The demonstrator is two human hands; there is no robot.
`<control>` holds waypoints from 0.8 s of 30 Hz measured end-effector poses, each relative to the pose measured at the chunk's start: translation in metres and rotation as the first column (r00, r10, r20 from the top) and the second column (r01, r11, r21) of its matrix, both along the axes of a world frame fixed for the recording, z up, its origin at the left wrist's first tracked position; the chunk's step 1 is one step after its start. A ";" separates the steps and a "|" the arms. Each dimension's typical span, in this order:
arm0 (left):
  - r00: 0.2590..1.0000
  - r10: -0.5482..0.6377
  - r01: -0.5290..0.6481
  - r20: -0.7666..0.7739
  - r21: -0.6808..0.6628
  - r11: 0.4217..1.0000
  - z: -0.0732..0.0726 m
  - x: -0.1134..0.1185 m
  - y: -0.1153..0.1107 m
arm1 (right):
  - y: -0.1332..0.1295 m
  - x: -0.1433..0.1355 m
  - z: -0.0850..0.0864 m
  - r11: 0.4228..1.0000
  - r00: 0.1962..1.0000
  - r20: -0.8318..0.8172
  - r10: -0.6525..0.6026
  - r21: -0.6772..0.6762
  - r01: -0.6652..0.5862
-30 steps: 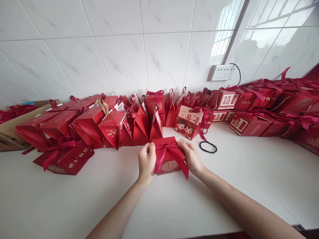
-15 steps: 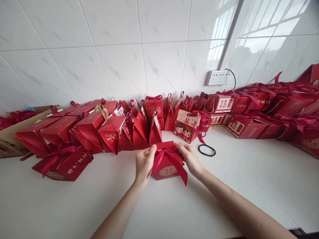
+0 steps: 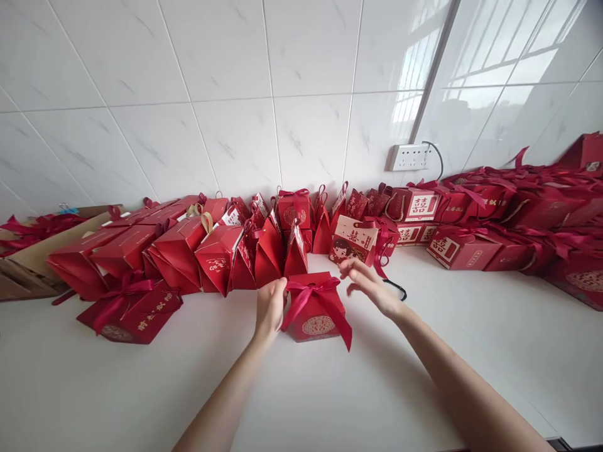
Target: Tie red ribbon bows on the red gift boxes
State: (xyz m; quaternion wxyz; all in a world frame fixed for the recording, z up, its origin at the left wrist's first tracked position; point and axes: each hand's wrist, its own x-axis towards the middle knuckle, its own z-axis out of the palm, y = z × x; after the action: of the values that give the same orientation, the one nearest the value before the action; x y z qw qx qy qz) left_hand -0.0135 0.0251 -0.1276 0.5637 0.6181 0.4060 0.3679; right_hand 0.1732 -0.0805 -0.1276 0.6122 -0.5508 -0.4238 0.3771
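A red gift box (image 3: 318, 326) with a round gold emblem stands upright at the middle of the white counter. Across its upper front is a tied dark red ribbon bow (image 3: 315, 292), one tail hanging at the right. My left hand (image 3: 271, 307) grips the box's upper left edge, fingers partly hidden behind it. To the right of the box, apart from it, my right hand (image 3: 370, 285) is raised with its fingers spread and nothing in them. Behind that hand is a cream and red box (image 3: 352, 235) with cartoon figures, partly covered by the fingers.
Many red boxes (image 3: 217, 251) line the tiled wall. A ribboned box (image 3: 136, 311) lies at the left, near a brown carton (image 3: 28, 273). More boxes (image 3: 464, 248) pile up at the right. A black loop (image 3: 400, 289) lies beyond my right hand, below a power strip (image 3: 412, 157).
My right hand has let go of the box's upper right side and moved up and right, covering part of the black loop. My left hand stays on the box. The view has shifted slightly.
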 end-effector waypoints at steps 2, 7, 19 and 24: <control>0.987 -0.125 0.120 -0.103 -0.051 0.991 0.010 -0.010 0.009 | -0.005 0.010 0.002 0.990 0.972 0.185 0.144 -0.014 -0.144; 0.801 -0.529 0.507 -0.280 -0.153 0.848 0.033 -0.030 0.010 | -0.006 0.001 -0.007 0.931 0.790 0.496 0.361 -0.147 -0.333; 0.715 -0.582 0.633 -0.386 0.005 0.774 0.025 -0.030 0.020 | -0.006 -0.004 -0.001 0.955 0.570 0.806 -0.158 0.271 -0.118; 0.622 -0.690 0.733 -0.370 -0.034 0.679 0.027 -0.027 0.014 | -0.006 -0.002 0.002 0.918 0.475 0.831 -0.290 0.382 -0.108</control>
State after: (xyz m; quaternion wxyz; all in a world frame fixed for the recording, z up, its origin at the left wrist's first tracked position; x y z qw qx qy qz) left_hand -0.0405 0.0390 -0.1008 0.5421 0.8161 0.1990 0.0208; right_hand 0.1714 -0.0869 -0.1258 0.4242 -0.5564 -0.7098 -0.0811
